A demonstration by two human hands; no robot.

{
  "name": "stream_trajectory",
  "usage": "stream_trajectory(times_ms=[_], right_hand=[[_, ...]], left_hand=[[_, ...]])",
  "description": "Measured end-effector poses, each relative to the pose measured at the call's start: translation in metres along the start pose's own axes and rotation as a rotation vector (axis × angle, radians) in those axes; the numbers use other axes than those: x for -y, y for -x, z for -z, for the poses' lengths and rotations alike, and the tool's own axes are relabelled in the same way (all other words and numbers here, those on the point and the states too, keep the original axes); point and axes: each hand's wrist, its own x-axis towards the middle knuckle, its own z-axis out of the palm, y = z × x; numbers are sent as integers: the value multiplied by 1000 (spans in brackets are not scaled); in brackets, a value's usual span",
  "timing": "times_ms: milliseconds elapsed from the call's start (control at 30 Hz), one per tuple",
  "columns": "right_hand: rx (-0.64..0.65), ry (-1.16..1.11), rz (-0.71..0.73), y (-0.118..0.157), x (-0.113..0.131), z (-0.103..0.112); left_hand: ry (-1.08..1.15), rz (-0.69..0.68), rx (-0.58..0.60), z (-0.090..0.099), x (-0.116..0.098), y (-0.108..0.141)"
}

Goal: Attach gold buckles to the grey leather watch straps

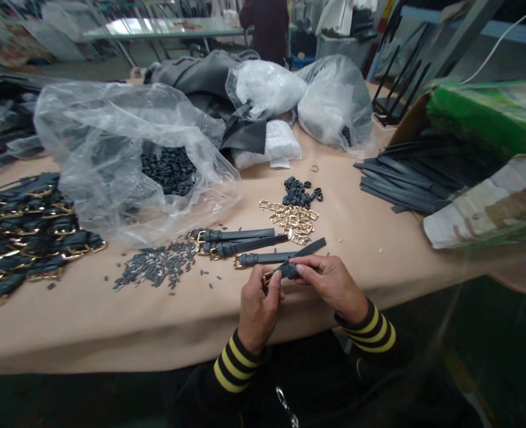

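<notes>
Between my hands is a dark strap (288, 271) with a gold buckle at its left end. My left hand (263, 297) is closed on the buckle end, its fingers partly covering the buckle. My right hand (329, 279) pinches the strap a little further right, and a free strap end sticks up beyond the fingers. Just behind lie several finished-looking buckled straps (240, 242). Further back are a heap of gold buckles (295, 219) and a small pile of dark loops (299, 191). Small dark pieces (156, 264) are scattered to the left.
A clear plastic bag (124, 131) of dark loops stands at the left, beside a large pile of buckled straps (26, 238). Long dark strips (409, 172) spill from a box at the right. White-filled bags (267, 89) stand at the back. A person (267, 27) is beyond the table.
</notes>
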Motion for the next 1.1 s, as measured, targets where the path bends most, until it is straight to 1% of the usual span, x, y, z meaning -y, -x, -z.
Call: stream_trajectory(times_ms=[100,200,267,333,400,500,633,700,800,967,1033,1100], right_hand=[[32,98,34,1,-1,2],[17,164,98,1,-1,3],[-7,207,161,2,-2,3],[-16,249,189,3,-2,3],[7,242,157,4,-2,3],[41,161,87,7,-1,2],[-39,62,59,9,0,-1],[-82,68,74,10,0,-2],[-86,125,108,12,1,-4],[-36,145,147,12,-1,-4],[6,104,127,9,-4,-3],[60,12,78,7,-6,0]], left_hand=[[24,10,-12,-1,1,1],[59,23,-18,-3,-2,4],[87,25,3,-4,-4,6],[112,18,29,-5,-6,8],[126,14,34,-6,-6,8],[153,25,24,-5,-6,6],[193,39,20,-4,-6,4],[201,44,20,-4,-6,5],[202,45,18,-5,-6,5],[198,21,-18,-5,-4,7],[215,24,-8,-4,-4,8],[243,27,19,-4,-4,8]])
